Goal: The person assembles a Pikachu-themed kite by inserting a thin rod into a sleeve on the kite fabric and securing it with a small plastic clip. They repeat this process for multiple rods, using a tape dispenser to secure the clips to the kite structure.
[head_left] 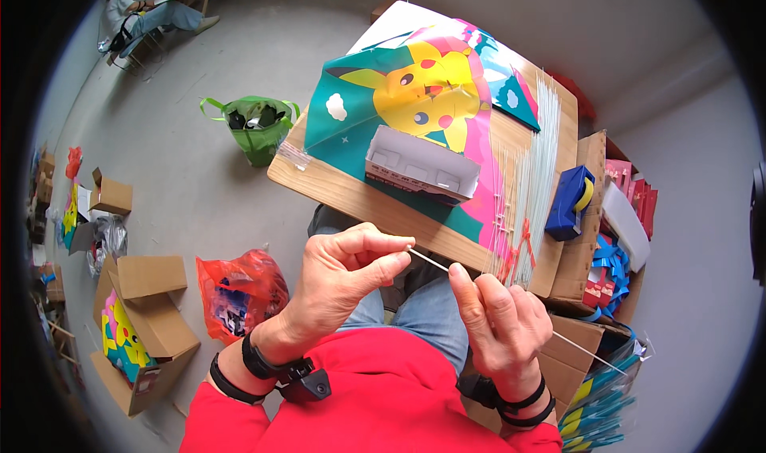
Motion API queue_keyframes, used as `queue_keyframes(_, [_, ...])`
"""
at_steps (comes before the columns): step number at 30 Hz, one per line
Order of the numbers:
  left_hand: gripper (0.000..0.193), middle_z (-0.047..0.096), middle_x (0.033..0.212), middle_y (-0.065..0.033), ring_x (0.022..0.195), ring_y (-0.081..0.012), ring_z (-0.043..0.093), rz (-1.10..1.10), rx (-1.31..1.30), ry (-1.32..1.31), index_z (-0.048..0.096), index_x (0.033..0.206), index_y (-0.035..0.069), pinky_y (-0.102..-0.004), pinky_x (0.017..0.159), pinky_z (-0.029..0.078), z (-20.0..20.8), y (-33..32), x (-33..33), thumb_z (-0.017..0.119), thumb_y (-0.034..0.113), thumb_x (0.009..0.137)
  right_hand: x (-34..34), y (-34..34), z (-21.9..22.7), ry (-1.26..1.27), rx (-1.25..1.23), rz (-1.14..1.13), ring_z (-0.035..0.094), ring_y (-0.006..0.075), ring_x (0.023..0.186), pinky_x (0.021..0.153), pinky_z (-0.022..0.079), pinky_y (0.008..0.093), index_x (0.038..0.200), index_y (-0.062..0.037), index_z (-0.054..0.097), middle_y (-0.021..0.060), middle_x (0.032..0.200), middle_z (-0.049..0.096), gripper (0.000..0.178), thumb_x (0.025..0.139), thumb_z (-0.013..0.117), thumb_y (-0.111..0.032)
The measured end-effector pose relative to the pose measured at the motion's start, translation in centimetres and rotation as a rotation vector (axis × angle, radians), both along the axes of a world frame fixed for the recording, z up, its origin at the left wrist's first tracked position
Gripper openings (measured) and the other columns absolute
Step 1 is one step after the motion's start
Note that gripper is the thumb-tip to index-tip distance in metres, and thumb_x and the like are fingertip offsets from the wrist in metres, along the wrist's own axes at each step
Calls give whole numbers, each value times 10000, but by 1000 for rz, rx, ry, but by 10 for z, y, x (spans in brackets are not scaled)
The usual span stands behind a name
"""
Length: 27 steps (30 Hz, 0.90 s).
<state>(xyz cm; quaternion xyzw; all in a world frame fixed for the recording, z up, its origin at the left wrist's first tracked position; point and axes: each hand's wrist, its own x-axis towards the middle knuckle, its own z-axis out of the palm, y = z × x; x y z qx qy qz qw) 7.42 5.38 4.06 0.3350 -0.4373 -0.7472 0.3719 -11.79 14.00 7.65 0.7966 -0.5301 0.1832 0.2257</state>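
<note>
My left hand [343,273] is closed, with thumb and index fingertips pinched at one end of a thin white rod [431,259]. Any small piece at that tip is too tiny to make out. The right hand [507,325] grips the same rod a short way along, its other fingers curled in. From there the rod runs out past my right wrist to the lower right. Both hands are above my lap, just in front of the wooden table [339,179]. On that table lies a teal and pink sheet [351,138] printed with a yellow cartoon animal.
An open white box [423,166] rests on the sheet. Several thin white rods [542,166] lie at the table's right, near a blue tape dispenser [568,203]. Cardboard boxes [590,253] stand right; a red bag [239,285] and green bag [263,138] left. A person [152,18] sits far left.
</note>
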Motion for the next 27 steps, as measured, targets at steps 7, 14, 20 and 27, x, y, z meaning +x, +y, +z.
queue_keyframes(7, [201, 617, 820, -40, 718, -105, 560, -105, 262, 9, 672, 1066, -36, -245, 672, 477, 4, -2, 13, 668, 25, 875, 6, 3, -12, -1404, 921, -92, 609, 124, 643, 580, 470, 232, 1120, -4, 638, 90, 739, 627, 240, 896, 571, 50])
queue_keyframes(14, [222, 665, 891, -86, 769, -134, 611, -224, 554, 145, 643, 1087, -47, -266, 721, 523, -15, 1, 13, 655, 58, 891, 14, 11, -46, -932, 407, 39, 695, 243, 721, 599, 543, 299, 1152, -19, 500, 124, 761, 656, 374, 813, 601, 101])
queue_keyframes(20, [132, 580, 781, -28, 668, -104, 538, -42, 358, 8, 643, 1021, -3, -288, 644, 458, -39, 17, -12, 612, 63, 911, 10, 9, -66, -954, 363, -61, 665, 245, 672, 573, 511, 345, 1100, -22, 556, 114, 806, 656, 323, 809, 696, -13])
queue_keyframes(27, [140, 617, 844, -62, 672, -90, 575, -107, 68, -103, 673, 1011, -42, -233, 631, 483, -37, -13, -26, 630, 31, 900, -50, 85, -91, -945, 285, -267, 647, 188, 599, 529, 500, 290, 1015, -30, 598, 87, 770, 671, 198, 835, 678, -10])
